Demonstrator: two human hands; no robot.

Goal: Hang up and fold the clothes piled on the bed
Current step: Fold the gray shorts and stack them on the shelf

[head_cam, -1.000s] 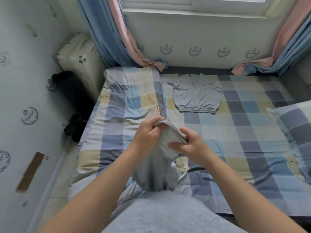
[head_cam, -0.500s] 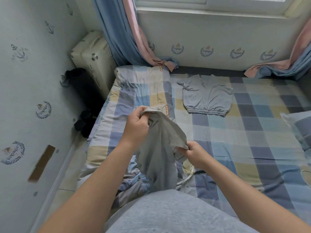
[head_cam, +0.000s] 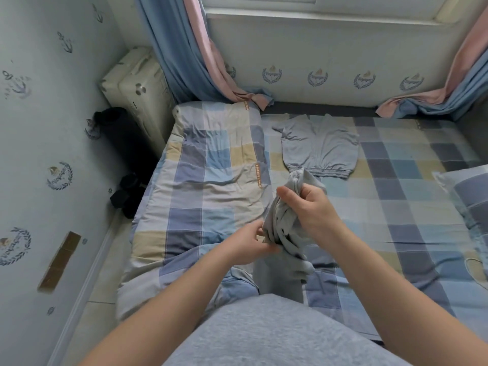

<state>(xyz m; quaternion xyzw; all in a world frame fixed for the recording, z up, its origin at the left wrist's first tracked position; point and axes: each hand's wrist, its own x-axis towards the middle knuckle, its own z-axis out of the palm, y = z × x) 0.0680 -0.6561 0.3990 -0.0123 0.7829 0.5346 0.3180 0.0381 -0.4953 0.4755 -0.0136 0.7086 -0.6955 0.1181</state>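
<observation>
Two hands are holding one bunched grey garment (head_cam: 286, 262) over the bed's (head_cam: 396, 196) near edge. The right hand (head_cam: 310, 211) is clutching its top w/ grip curled tight, and the left hand (head_cam: 249, 245) is pinching the cloth lower down. A flat garment (head_cam: 319, 149), also grey, is lying further back on the checked sheet, beside the folded quilt (head_cam: 211, 165).

Bed with a sheet checked in blue, grey and pale yellow (head_cam: 396, 207): sheet lightly creased. Thick folded quilt in the same check (head_cam: 211, 167) lies along its left side. Pale grey garment with a gathered hem (head_cam: 319, 146) lies flat near the far edge, just beside the quilt. Checked pillow (head_cam: 467, 191) rests at the right edge. Pink and blue curtain ends (head_cam: 253, 97) trail onto the far corners. Crumpled grey garment (head_cam: 285, 233) hangs to the near edge; contact unclear.
</observation>
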